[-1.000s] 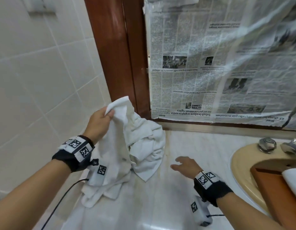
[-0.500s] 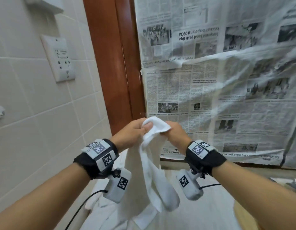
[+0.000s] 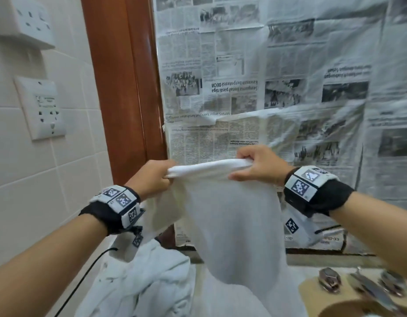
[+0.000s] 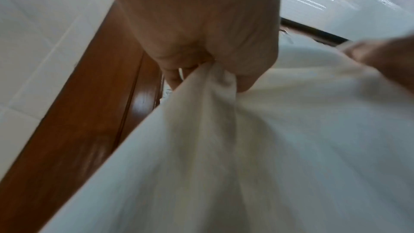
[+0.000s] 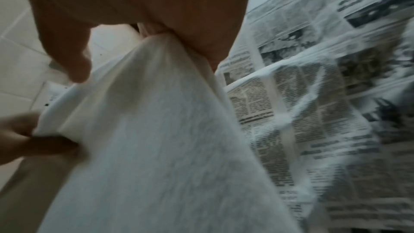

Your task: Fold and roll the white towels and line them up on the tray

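Both grips are closed on the top edge of a white towel (image 3: 232, 225): the left hand (image 3: 152, 177) bunches one corner in its curled fingers, the right hand (image 3: 257, 167) pinches the other. The towel hangs between them, hiding the desk behind it. A heap of white towels (image 3: 140, 282) lies below the left wrist. Newspaper sheets (image 3: 289, 88) cover the wall behind, beside a wooden frame (image 3: 124, 88). Wall sockets (image 3: 41, 108) sit on the tiled wall at left; a blurred tap (image 3: 369, 287) shows at lower right.

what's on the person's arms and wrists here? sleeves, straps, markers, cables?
Bare forearms, no sleeves. Each wrist has a black strap carrying white blocks printed with black square fiducial markers: left wrist band, right wrist band. A white marked camera pod hangs under each. A black cable trails from the left.
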`<state>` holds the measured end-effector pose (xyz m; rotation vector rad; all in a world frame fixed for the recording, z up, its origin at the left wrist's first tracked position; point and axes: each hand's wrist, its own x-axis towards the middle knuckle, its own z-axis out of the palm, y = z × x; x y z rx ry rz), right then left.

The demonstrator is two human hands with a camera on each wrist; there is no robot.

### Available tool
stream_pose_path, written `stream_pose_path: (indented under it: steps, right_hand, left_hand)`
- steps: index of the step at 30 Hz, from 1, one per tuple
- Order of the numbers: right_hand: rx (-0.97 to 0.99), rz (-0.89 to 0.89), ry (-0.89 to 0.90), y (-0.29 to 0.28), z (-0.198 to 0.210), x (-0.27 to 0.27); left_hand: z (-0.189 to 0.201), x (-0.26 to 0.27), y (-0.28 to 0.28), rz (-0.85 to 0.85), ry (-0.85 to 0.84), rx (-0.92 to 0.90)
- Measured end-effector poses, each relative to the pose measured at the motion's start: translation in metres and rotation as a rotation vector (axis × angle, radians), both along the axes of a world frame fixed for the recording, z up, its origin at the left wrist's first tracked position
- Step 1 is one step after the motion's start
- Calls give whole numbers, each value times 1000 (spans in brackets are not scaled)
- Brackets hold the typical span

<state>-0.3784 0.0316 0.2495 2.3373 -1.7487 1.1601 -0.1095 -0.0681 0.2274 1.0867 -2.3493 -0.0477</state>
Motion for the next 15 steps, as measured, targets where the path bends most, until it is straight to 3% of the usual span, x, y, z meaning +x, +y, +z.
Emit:
stream_pose_path:
  steps: [2,5,9,12,15]
  right_hand:
    - [36,-22,75,1,-6,-20]
    - [93,-159,208,-3,-28,-42]
    - [188,-301,159,-10,-66,-70]
    - [259,-376,65,-10,-98,-87]
    - [238,-321,-219,-8,-123,-86]
  left_hand:
    - [9,-2,1,-76,93,34]
    - [15,-10,5,-147,49,-3]
    - [10,-7,2,-158,30,-20]
    - [1,1,-2,-139,82,30]
    - [-15,6,-4,-101,130,143]
